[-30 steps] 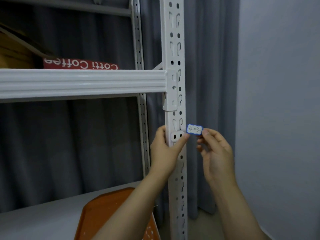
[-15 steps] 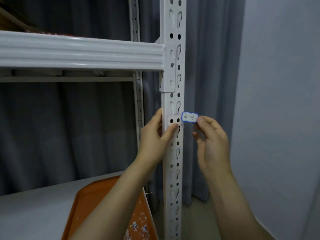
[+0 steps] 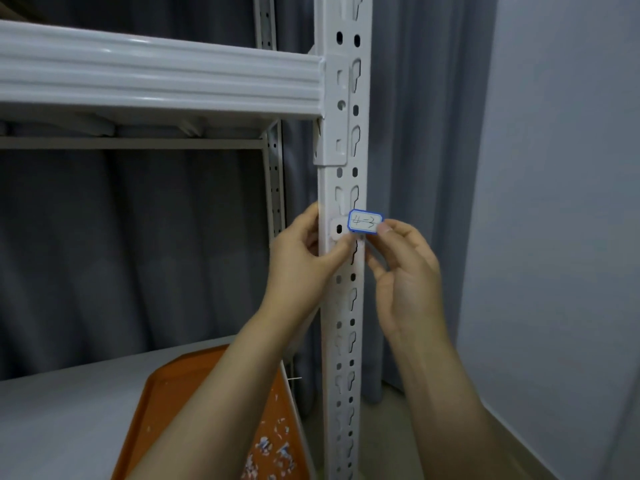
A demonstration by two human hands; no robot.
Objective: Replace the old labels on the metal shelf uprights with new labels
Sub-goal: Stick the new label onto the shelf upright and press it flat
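Observation:
A white perforated metal upright (image 3: 344, 306) runs top to bottom at centre. A small blue-bordered label (image 3: 365, 222) with handwritten marks sits at the upright's right edge, pinched by the fingertips of my right hand (image 3: 403, 271). My left hand (image 3: 304, 261) wraps the upright from the left, its thumb pressing the front face just under a paler rounded patch (image 3: 338, 230) where the paint looks cleaner. The label overlaps the right side of that patch. Whether the label is stuck down I cannot tell.
A white shelf beam (image 3: 156, 77) joins the upright above my hands. An orange tray (image 3: 166, 410) holding torn label scraps lies on the lower grey shelf (image 3: 62, 417). Grey curtains hang behind; a pale wall (image 3: 561, 202) stands close on the right.
The view has tilted down, so the beam sits higher in frame. My right hand has carried the label left, from beside the upright onto its right edge. My left hand keeps its hold.

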